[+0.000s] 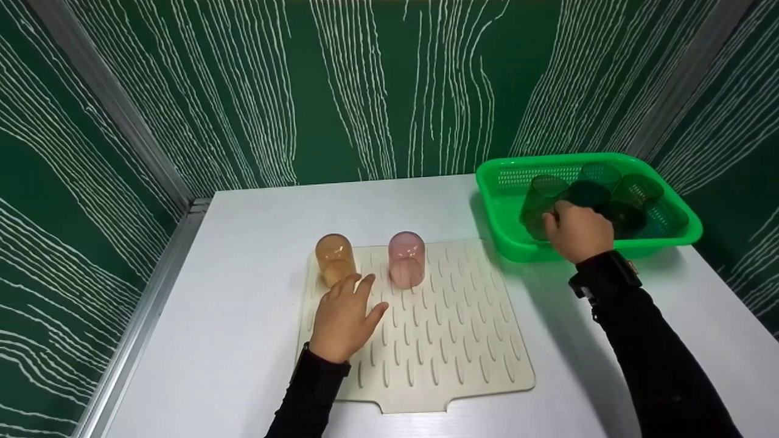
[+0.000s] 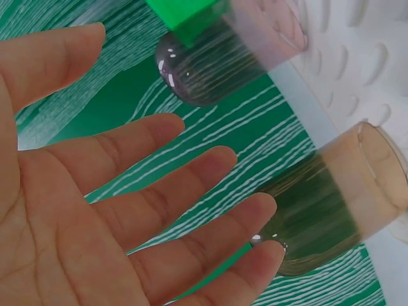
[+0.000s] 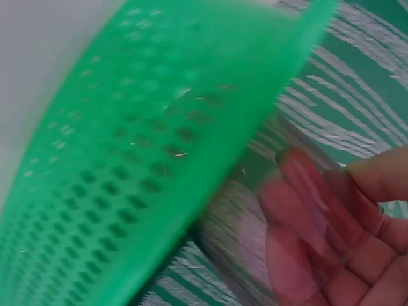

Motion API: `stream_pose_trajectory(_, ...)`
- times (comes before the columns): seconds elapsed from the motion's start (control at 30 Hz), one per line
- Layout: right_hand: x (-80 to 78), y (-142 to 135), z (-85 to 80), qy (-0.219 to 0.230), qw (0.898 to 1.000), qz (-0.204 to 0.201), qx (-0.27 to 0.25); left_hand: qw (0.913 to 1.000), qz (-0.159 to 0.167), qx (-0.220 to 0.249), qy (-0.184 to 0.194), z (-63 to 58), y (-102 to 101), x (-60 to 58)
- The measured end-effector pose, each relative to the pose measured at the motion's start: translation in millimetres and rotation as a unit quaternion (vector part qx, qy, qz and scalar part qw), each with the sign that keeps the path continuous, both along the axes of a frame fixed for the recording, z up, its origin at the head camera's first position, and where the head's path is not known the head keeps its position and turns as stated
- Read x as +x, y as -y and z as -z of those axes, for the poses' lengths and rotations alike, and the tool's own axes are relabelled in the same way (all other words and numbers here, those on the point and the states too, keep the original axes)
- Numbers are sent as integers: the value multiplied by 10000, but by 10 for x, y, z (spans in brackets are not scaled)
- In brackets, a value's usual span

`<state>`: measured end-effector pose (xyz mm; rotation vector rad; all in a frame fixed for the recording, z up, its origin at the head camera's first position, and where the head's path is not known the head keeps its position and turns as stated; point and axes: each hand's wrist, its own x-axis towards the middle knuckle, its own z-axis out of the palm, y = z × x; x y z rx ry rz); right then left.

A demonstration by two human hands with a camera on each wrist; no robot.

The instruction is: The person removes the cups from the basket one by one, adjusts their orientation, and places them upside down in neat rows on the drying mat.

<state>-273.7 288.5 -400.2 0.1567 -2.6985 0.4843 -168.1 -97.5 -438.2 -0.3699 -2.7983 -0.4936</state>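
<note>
My right hand (image 1: 581,234) reaches over the near rim of a green basket (image 1: 502,210), thumb and fingers gripping a see-through drinking glass (image 3: 239,220). In the right wrist view the fingers show reddish through its wall. My left hand (image 1: 344,319) hovers over a cream ridged mat (image 1: 438,340), fingers spread and holding nothing. Just beyond its fingertips, an amber glass (image 1: 335,249) stands upside down on the mat's far left corner. A pink glass (image 1: 406,258) stands upside down to its right.
Several more tinted glasses (image 1: 636,188) crowd the basket's right part. The basket stands at the back right of a white table (image 1: 231,304). Green panels with white lines (image 1: 389,91) enclose the back and sides.
</note>
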Motion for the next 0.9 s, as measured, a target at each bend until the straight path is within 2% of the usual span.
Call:
stream_pose_trajectory(0.13,96,128,-83,-558,9982,-64,-224,10000,-37,-18,48,-3,-5,-5)
stream_pose_trajectory(0.27,193,257,-128,-1069,9917,-219,-681,10000,-64,-63,-32,3,-10,-4)
stream_pose_trajectory(0.5,349,502,-57,-1414,9791,-714,-1280,9991,-49,-181,-382,27,-19,1)
stream_pose_trajectory(0.67,446,614,25,-1335,9707,-1160,-1626,9984,-58,-216,-515,47,-21,-3)
stream_pose_trajectory(0.9,517,768,135,-635,9557,-1780,-2254,9985,0,-135,-532,57,-36,-30)
